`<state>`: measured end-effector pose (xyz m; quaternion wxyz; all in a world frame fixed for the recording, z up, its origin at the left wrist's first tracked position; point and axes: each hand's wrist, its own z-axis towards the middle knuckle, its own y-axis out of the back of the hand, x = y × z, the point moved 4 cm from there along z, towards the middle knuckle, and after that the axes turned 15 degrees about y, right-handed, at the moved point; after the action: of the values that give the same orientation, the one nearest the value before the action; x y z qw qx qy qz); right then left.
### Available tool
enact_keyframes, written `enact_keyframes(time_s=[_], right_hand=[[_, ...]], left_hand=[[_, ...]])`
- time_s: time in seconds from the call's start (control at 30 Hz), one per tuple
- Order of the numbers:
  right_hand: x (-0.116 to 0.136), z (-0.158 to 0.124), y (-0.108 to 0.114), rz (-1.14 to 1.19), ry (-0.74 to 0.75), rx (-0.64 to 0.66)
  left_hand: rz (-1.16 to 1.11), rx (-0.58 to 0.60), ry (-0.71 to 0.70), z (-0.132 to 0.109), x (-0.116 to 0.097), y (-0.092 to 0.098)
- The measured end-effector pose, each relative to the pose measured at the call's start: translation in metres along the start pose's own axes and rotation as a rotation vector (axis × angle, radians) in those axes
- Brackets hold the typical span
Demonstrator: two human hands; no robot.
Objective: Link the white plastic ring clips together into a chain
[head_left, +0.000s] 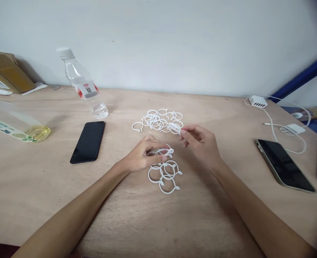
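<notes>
My left hand [141, 156] is closed, with a white plastic ring [167, 152] between its thumb and fingers. Just in front of me, below that hand, lies a loose group of similar white rings [167, 193], each with a small tab; some overlap. Farther off is a pile of white rings [137, 130], several with a gap and small knobs at the ends. At the pile's right edge, my right hand [201, 142] pinches a white ring [175, 127] between thumb and forefinger. My fingers partly hide both held rings.
A black phone [88, 142] and a water bottle [84, 84] stand or lie at left, beside a bottle of yellow liquid [16, 122] and a cardboard box [9, 71]. At right are another phone [284, 165], a white cable [272, 130] and a charger [292, 129].
</notes>
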<state>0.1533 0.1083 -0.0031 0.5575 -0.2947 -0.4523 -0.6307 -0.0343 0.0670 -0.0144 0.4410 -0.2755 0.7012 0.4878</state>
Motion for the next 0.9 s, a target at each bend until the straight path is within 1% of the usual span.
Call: enact_keyframes(time_s=[0.1,0.2,0.27,0.4,0.5,0.57,0.63,0.73,0.8,0.9], right_hand=[[-0.002,-0.015,0.001,0.039,-0.038,0.019],[-0.002,-0.025,-0.006,0.031,-0.006,0.082],[0.002,-0.029,-0.012,0.031,0.052,0.120],[0.013,-0.034,-0.019,-0.026,0.197,0.173],[0.020,-0.036,-0.021,-0.128,0.324,0.212],[0.021,-0.038,-0.024,-0.143,0.370,0.230],[0.018,-0.039,-0.026,-0.073,0.327,0.226],[0.009,-0.038,-0.029,0.073,0.158,0.171],[0.005,-0.038,-0.031,0.086,0.074,0.169],[0.005,-0.037,-0.034,0.044,0.000,0.226]], left_hand=[[-0.009,0.014,-0.028,-0.001,-0.004,0.001],[-0.081,-0.063,-0.017,0.000,-0.002,0.002],[-0.156,-0.101,0.002,0.001,0.002,0.001],[-0.278,-0.123,0.009,0.003,0.005,-0.004],[-0.232,-0.178,0.076,0.003,0.004,-0.004],[-0.175,-0.183,0.110,0.003,0.002,-0.003],[-0.193,-0.148,0.114,0.003,-0.001,-0.002],[-0.329,-0.100,0.116,0.004,0.000,0.001],[-0.385,-0.113,0.120,0.005,0.002,0.003],[-0.400,-0.139,0.135,0.005,0.004,0.003]])
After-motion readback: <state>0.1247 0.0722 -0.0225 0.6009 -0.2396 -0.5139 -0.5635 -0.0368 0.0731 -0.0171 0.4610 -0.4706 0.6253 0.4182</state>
